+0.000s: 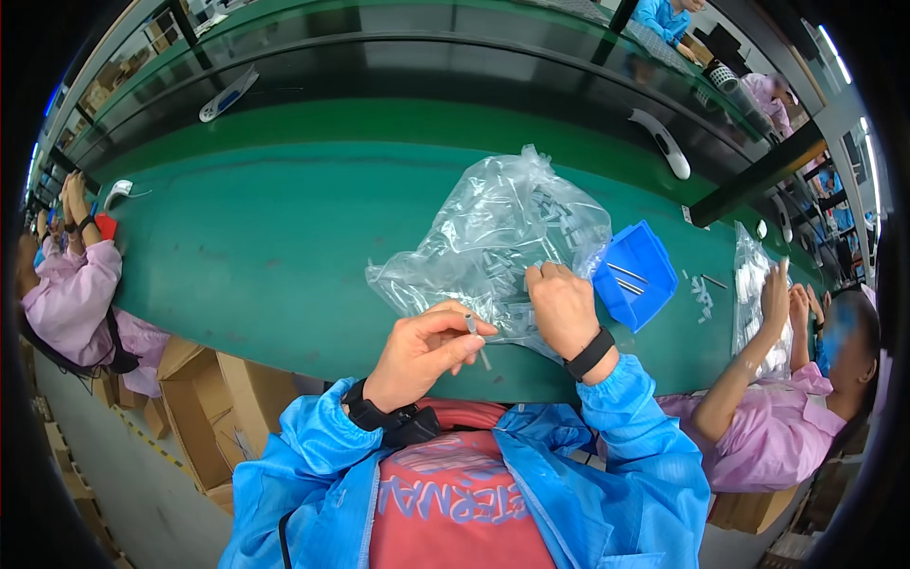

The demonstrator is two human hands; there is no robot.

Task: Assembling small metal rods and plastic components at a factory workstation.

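Between the thumb and fingers of my left hand (427,349) is a small, thin tube-like piece (471,325), grey at its upper end and translucent lower down. My right hand (564,305) reaches to the near right side of a clear plastic bag (464,213). Its fingers are curled together against the bag, and whatever they pinch is hidden. Many small pale translucent pieces (555,213) lie in the bag. Just right of my right hand stands a blue plastic bin (654,302) with a few thin metal rods (627,283) in it.
Loose translucent pieces (702,299) and a rod (715,282) lie right of the bin on the green table (256,247). Another clear bag (749,294) is farther right. Co-workers in pink sit left and right. White curved housings (664,144) rest beyond, and cardboard boxes (204,398) stand below left.
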